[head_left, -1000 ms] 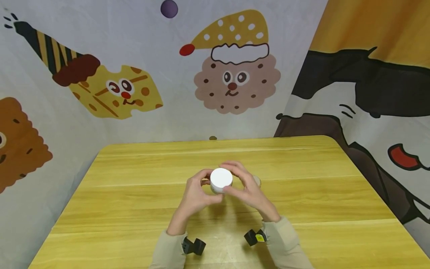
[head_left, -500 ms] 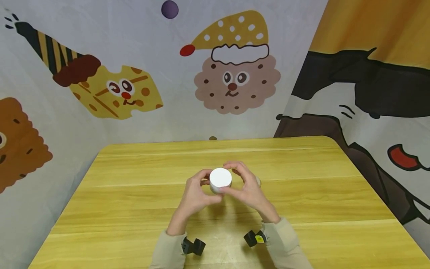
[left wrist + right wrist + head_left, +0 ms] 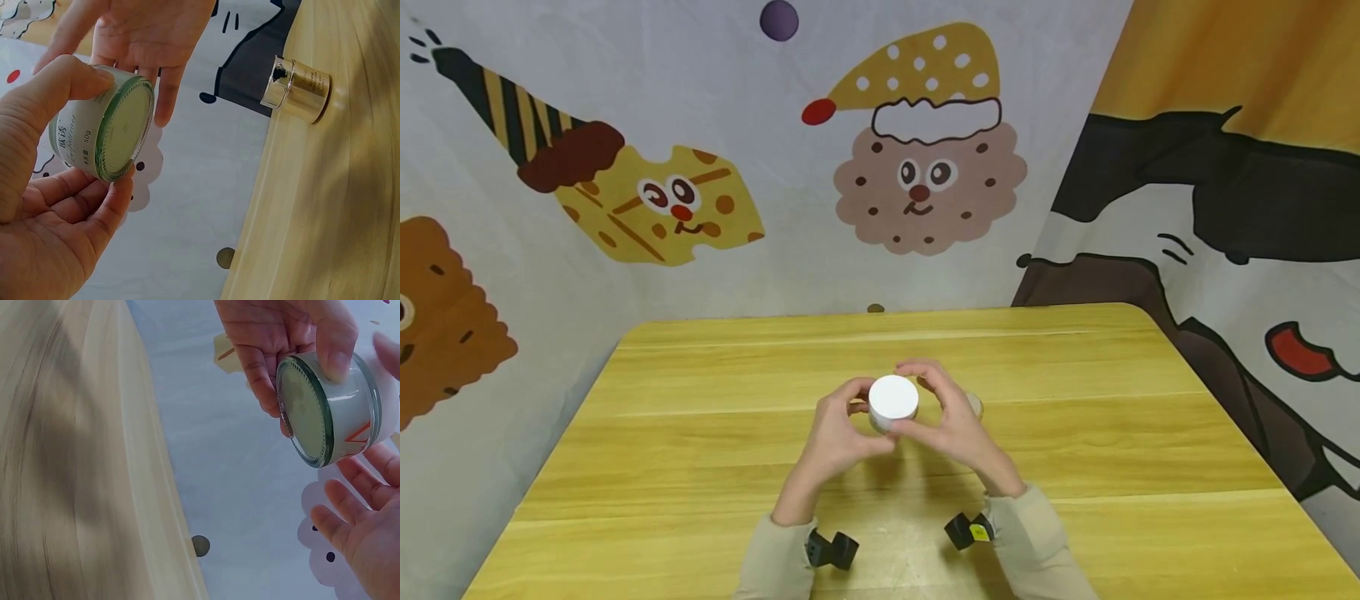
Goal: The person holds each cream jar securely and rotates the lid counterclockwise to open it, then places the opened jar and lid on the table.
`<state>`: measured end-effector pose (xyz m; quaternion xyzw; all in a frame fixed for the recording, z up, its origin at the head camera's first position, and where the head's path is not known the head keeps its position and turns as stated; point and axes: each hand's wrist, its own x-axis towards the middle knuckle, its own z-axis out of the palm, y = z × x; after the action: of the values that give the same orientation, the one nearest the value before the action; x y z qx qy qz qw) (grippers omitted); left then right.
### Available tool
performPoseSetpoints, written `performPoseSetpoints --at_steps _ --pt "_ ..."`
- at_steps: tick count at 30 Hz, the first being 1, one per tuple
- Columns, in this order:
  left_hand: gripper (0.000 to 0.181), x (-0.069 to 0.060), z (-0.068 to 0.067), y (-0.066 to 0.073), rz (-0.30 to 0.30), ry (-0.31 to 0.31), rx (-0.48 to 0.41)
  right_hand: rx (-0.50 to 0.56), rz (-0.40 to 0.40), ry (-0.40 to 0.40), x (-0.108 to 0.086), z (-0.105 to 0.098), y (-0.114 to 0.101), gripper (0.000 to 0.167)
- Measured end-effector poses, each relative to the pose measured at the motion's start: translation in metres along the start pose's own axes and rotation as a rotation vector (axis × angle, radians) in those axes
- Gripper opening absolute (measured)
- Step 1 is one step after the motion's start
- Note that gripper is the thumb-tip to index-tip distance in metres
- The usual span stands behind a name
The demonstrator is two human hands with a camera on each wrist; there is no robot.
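Note:
A small glass cosmetic jar [image 3: 87, 134] with a white label, a greenish base and a white lid [image 3: 893, 397] is held up over the table. My left hand [image 3: 838, 433] grips the jar's body, its thumb on the label side and its fingers on the opposite side. Around the lid curve the thumb and fingers of my right hand [image 3: 951, 421]; in the right wrist view these fingers [image 3: 356, 512] are spread beside the lid end. The jar's base faces both wrist cameras. Whether the lid is loose on the jar cannot be seen.
A shiny gold cylindrical container [image 3: 300, 90] stands on the wooden table [image 3: 700, 467], partly hidden behind my right hand in the head view. Behind the table hangs a white cloth [image 3: 790, 283] printed with cartoon figures.
My right hand's fingers and thumb shifted slightly around the lid, moving back a little and then in again. The left hand and jar stay almost in place.

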<state>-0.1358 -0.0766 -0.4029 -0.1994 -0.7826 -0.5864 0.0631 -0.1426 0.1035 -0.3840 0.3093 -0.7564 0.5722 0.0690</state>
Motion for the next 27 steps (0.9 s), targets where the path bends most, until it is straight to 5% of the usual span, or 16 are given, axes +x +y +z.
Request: performPoseSetpoints --at_steps 4,8,16,27 --pt "0.053 -0.001 0.0 0.0 0.004 -0.006 -0.009 -0.007 -0.002 0.008 0.002 0.0 -0.013 0.05" --pt "0.053 0.0 0.0 0.004 -0.021 -0.009 0.009 -0.019 -0.028 -0.005 0.001 -0.001 0.0 0.05" --pt "0.047 -0.002 -0.006 0.039 -0.021 -0.026 0.033 0.072 -0.043 -0.032 0.0 -0.002 0.019 0.05" --pt "0.049 -0.002 -0.007 0.041 -0.029 -0.021 0.017 0.121 -0.073 0.001 0.001 -0.003 0.015 0.052"
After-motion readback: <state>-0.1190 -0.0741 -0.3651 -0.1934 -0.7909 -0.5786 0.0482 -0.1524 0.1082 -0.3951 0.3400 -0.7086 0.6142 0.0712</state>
